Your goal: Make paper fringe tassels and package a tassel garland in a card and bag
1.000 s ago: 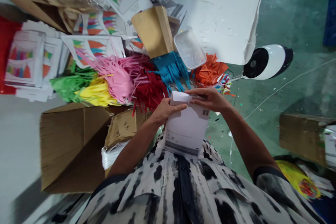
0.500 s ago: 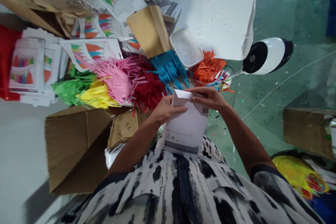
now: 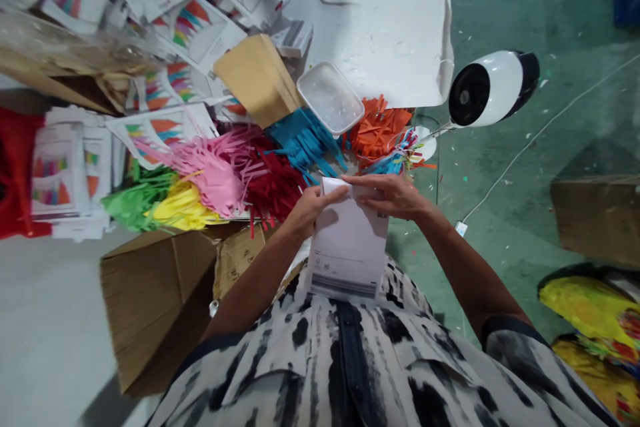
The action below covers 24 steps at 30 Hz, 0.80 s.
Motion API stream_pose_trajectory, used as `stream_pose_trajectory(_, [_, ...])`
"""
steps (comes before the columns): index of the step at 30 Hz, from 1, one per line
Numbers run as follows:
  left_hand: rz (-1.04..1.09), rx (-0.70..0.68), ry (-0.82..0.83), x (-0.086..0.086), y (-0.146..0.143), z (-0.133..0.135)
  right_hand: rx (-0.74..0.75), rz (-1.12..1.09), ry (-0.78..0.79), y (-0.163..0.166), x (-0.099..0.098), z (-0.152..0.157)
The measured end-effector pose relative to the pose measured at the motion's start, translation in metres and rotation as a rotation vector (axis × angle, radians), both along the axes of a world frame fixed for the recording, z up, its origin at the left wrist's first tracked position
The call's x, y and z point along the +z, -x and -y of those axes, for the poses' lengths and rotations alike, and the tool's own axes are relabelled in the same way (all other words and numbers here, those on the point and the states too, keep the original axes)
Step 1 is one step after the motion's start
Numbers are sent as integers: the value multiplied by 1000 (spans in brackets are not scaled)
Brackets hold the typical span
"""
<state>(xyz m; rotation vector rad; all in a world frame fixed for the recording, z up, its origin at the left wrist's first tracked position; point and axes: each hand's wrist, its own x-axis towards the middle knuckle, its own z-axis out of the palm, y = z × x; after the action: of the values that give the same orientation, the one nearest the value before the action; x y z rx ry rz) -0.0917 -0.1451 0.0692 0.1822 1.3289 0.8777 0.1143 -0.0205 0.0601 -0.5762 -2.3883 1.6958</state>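
I hold a white paper packet point(image 3: 347, 247) upright against my chest, its printed bottom edge toward me. My left hand point(image 3: 311, 208) pinches its top left corner, thumb over the folded flap. My right hand point(image 3: 390, 195) grips the top right, fingers laid across the flap. Just beyond my hands lie piles of paper tassels: red point(image 3: 273, 183), pink point(image 3: 215, 170), yellow point(image 3: 183, 207), green point(image 3: 135, 197), blue point(image 3: 303, 140) and orange point(image 3: 375, 130).
An open cardboard box point(image 3: 160, 293) sits at my left. A clear plastic tub point(image 3: 330, 98), a brown envelope point(image 3: 255, 80) and printed white packets point(image 3: 200, 27) lie beyond the tassels. A white fan point(image 3: 493, 88) stands on the green floor at right, with a cable.
My view has shifted, so everything sits lower and further left. My left thumb has moved up onto the packet's flap; both hands stay on its top edge.
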Motion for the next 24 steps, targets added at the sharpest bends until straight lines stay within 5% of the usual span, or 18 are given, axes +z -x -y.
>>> stream_pose_trajectory(16, [-42,69,-177,-2,18,25,-254,178,189,26,2,3])
stream_pose_trajectory(21, [-22,78,-228,-23,49,38,-326,107,476,39,-21,5])
stream_pose_trajectory(24, [13,58,-275,-47,70,28,-474,59,456,62,-41,-2])
